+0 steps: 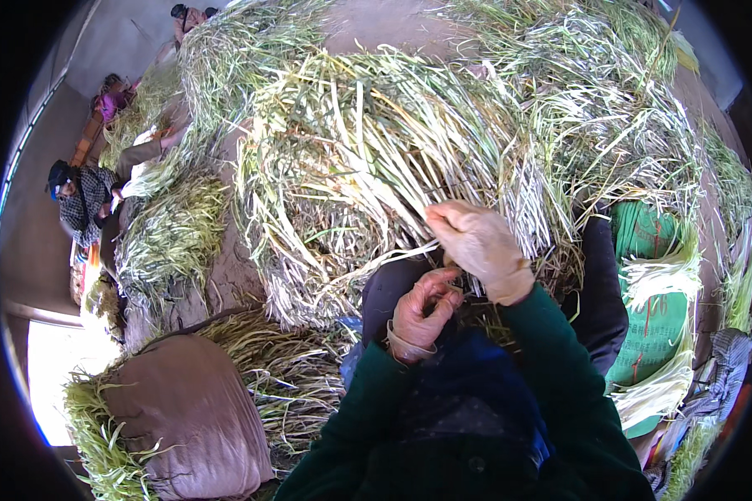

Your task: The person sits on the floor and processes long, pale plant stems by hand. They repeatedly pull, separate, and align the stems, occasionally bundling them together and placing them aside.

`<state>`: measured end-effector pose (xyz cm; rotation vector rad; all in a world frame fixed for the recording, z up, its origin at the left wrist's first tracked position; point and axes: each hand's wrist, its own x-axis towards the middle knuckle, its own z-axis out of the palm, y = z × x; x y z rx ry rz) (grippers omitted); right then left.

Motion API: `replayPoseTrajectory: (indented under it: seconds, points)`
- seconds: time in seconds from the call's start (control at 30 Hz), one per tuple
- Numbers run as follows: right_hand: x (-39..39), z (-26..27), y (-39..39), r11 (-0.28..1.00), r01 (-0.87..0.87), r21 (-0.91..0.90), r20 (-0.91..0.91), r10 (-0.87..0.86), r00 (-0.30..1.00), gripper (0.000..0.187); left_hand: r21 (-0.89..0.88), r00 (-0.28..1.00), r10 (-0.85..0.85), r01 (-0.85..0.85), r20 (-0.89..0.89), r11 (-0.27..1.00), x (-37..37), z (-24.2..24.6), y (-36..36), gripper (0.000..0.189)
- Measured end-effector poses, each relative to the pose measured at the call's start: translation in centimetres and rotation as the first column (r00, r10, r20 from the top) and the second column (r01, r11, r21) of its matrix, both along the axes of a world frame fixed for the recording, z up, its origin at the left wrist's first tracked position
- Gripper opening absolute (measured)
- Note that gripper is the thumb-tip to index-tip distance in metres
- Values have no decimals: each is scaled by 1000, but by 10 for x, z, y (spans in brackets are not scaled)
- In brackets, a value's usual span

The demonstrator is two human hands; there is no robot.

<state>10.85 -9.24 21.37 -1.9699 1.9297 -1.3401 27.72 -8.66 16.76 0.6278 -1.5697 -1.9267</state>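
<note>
My left hand, in a thin translucent glove, is above my knee with its fingers curled and its thumb near the fingertips; whether it pinches something cannot be told. My right hand, in a pale glove, is a little higher and to the right, its fingers closed on the end of a thin green-white plant stalk. The stalk runs leftward across my dark trouser knee. Just beyond my hands lies a large heap of long leafy stalks, pale at their near ends.
More stalk heaps lie ahead and right. A green woven sack with white-stemmed bundles is at my right. A brown stuffed sack sits lower left. A person sits at the left by another heap; others are farther back.
</note>
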Motion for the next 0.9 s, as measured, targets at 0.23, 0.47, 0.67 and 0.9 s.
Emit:
replayPoseTrajectory:
  seconds: [0.23, 0.47, 0.67, 0.9]
  points:
    - [16, -19, -43, 959, 128, 253, -205, -77, 976, 23, 125, 981, 95, -74, -169, 989, 10, -6, -19, 25]
    - [-52, 87, 43, 984, 150, -92, 873, 8, 488, 10, 181, 964, 172, -136, -201, 974, 12, -3, -24, 28]
    - [-40, 35, 69, 921, 193, 338, 461, -341, 819, 10, 140, 967, 229, -214, -110, 967, -2, 6, -19, 25]
    - [5, 6, 95, 852, 184, 490, 371, -395, 840, 18, 110, 979, 197, -190, -57, 976, -18, 26, -7, 21]
